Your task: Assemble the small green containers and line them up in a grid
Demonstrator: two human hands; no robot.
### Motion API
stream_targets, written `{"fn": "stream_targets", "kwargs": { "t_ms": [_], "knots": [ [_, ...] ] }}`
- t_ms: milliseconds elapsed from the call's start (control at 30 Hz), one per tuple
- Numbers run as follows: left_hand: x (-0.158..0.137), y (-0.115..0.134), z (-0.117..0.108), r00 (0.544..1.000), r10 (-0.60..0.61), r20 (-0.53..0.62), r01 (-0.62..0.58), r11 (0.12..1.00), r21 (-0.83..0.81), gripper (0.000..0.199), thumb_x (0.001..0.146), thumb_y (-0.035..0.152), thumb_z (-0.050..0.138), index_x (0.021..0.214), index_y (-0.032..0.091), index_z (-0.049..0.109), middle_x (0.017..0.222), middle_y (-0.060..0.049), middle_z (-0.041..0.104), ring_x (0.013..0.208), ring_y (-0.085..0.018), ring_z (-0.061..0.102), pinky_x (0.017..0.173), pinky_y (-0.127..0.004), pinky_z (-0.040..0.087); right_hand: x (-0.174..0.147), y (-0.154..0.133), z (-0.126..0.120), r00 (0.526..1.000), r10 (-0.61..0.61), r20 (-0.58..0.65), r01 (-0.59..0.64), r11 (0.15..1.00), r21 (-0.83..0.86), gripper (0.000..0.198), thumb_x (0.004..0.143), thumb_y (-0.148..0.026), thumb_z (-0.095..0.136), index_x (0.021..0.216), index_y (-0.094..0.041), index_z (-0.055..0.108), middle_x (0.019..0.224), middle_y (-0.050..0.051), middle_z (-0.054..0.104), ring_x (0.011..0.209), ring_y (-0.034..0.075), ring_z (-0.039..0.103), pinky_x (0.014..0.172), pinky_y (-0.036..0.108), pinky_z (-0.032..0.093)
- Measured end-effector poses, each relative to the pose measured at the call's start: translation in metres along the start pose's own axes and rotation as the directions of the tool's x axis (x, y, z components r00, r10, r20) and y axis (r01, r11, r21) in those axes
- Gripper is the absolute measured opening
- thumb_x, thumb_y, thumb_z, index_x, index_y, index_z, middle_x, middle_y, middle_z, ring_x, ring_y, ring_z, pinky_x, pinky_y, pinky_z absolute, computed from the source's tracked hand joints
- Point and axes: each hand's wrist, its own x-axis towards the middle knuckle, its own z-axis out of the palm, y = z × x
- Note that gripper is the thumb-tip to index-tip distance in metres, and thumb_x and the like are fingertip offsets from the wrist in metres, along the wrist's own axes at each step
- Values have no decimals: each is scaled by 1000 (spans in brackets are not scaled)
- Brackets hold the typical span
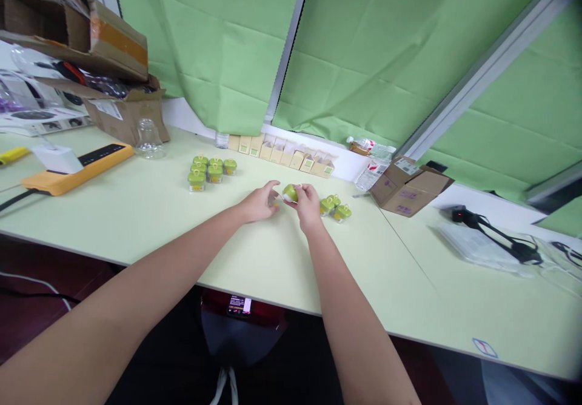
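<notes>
Above the middle of the table, my right hand [308, 205] pinches a small container with a green lid [290, 193], held tilted. My left hand [262, 202] is just left of it, fingers curved and apart. A small yellow spot shows by its fingertips; I cannot make out what it belongs to. Just right of my right hand stands a small group of green-lidded clear containers [342, 213]. Farther left, several more such containers [197, 179] stand together in rows, with yellow marks on their fronts.
Small cardboard boxes [275, 151] line the wall. Left are an orange power strip [75, 171], a clear plastic bottle piece [149, 140] and stacked cartons [122, 111]. Right are an open carton [409, 188] and a black cabled device [495, 235]. A lit phone [239, 305] lies below the table edge.
</notes>
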Motion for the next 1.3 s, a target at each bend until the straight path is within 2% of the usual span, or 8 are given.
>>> {"fn": "stream_targets", "kwargs": {
  "t_ms": [167,367,467,567,667,1033,1133,1300],
  "knots": [
    [6,-12,-11,989,-71,-132,99,971,216,53,73,25,65,124,20,53,120,-13,61,111,-27,61,99,-41,47,3,-5,-4,959,269,-91,-251,953,172,21,83,-39,63,83,-23,50,83,0,60,71,14,62,63,31,58],
    [6,-11,-19,971,-122,-207,188,923,336,53,74,20,60,127,19,52,131,-14,52,123,-31,51,106,-45,42,-1,-3,-3,958,271,95,-285,936,208,31,66,-26,83,83,-20,57,89,2,66,80,12,64,76,25,56],
    [1,4,-22,971,33,-235,58,926,372,62,73,16,58,134,17,47,138,-14,47,132,-30,41,113,-44,36,-4,-4,-5,951,280,131,-302,933,198,37,59,-18,85,88,-20,61,91,2,68,82,12,65,77,24,56],
    [-5,25,-22,946,286,-149,-216,905,367,65,74,10,53,138,18,44,141,-10,47,134,-25,40,116,-40,33,-7,-6,-6,935,298,190,-328,932,152,33,64,-23,84,91,-20,64,88,2,68,78,12,64,72,25,55],
    [-9,38,-17,937,350,-25,-325,892,315,63,73,7,51,135,21,49,135,-8,53,127,-25,47,112,-42,37,-9,-9,-5,911,318,263,-355,929,107,29,69,-27,80,92,-20,65,87,1,68,75,12,65,70,24,55],
    [-8,29,-11,956,292,-26,-283,943,176,48,77,18,59,125,22,59,115,-7,58,101,-20,61,92,-34,52,-11,-10,-6,903,318,287,-338,941,19,26,71,-27,80,90,-17,66,86,3,68,71,10,63,68,22,52],
    [-9,27,-10,966,259,-23,-255,961,105,50,76,18,60,126,21,58,119,-8,56,94,-18,63,82,-30,55,-12,-9,-6,897,299,326,-308,951,-26,30,69,-33,81,91,-16,68,85,3,68,72,10,61,67,22,51],
    [-10,24,-6,959,275,70,-280,958,58,58,75,12,57,132,24,57,129,-8,56,97,-18,64,86,-32,54,-12,-4,-6,887,273,372,-243,962,-125,31,63,-34,81,84,-14,68,78,2,66,68,11,57,63,23,46]
  ]
}}
